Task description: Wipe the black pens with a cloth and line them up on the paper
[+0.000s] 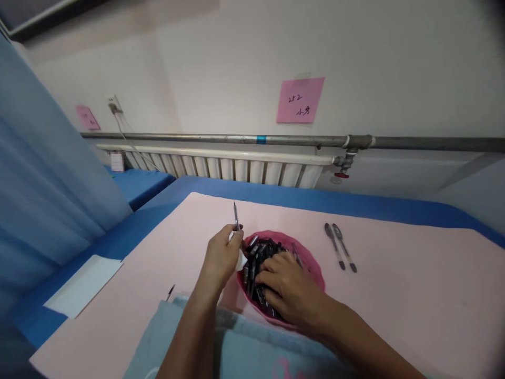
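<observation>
Left hand (221, 253) grasps pen (236, 215), tip pointing away, left of basket (314, 267); right hand (287, 283) inside, grip undeterminable.

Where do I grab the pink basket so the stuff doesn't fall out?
Best by the rim of the pink basket, coming from left and right together. It's round and sits upright, with many dark, slim pieces inside, so holding opposite sides should probably keep it level.
</observation>
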### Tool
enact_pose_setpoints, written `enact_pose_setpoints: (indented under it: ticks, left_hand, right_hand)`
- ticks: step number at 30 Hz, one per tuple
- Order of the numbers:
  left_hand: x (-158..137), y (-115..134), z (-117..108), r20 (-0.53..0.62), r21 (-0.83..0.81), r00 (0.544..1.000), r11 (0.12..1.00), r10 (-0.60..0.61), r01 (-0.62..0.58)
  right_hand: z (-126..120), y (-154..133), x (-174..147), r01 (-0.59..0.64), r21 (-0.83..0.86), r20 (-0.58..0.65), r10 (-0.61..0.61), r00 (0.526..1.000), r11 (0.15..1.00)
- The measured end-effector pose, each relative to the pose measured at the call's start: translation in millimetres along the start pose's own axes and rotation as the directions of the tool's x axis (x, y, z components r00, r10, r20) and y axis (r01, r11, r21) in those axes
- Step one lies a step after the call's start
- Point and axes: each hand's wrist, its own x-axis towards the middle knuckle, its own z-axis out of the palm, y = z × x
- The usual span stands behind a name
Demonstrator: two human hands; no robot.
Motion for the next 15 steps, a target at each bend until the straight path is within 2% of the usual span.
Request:
enact_pose_setpoints:
  ticks: [7, 13, 15]
  left_hand:
    - [-3, 3, 2, 0.013, -0.003, 1.0, 1.0, -0.009, 0.009]
    - [-4, 4, 3, 0.035, 0.007, 0.999, 1.0, -0.005, 0.005]
    - [-4, 5, 4, 0.008, -0.014, 1.0, 1.0, -0.027, 0.027]
  right_hand:
    - [9, 9, 0, 0.031, 0.024, 0.006, -0.031, 1.0, 0.999]
    - [15, 11, 3, 0.022, -0.044, -0.005, -0.022, 1.0, 0.999]
    - [15, 10, 4, 0.02, -0.059, 0.0, -0.02, 1.0, 0.998]
